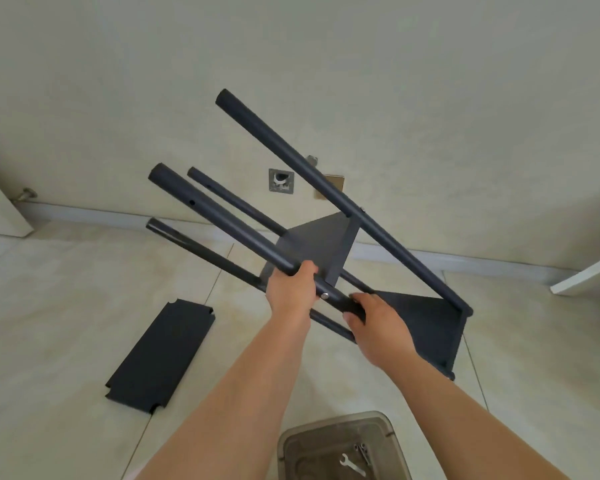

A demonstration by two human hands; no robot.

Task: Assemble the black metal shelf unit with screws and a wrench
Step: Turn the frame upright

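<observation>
Both bare arms reach out over the pale tiled floor (66,306), and the two hands have the half-built black metal shelf unit (326,251) between them, tipped over at a slant with its four round black tube legs pointing up and away to the left.

The left hand (291,292) is wrapped around the nearest thick leg (222,220), fingers curled over the tube right where a square black shelf panel (321,244) joins it. Just beside it to the right, on the same leg, sits a small silver screw head (324,295). The right hand (378,327) grips that leg lower down, fingers curled round the tube, close to the left hand but not touching it. Beyond the right hand a second black shelf panel (426,323) is fixed at the frame's lower end.

Left of the left forearm, a loose flat black metal shelf panel with notched corners (160,355) lies on the tiles. Below and between the forearms stands a clear plastic bin (326,438), holding a small silver wrench (352,465) and a few silver screws (362,450).

On the cream wall (118,98) behind the frame, an uncovered metal outlet box (281,181).
</observation>
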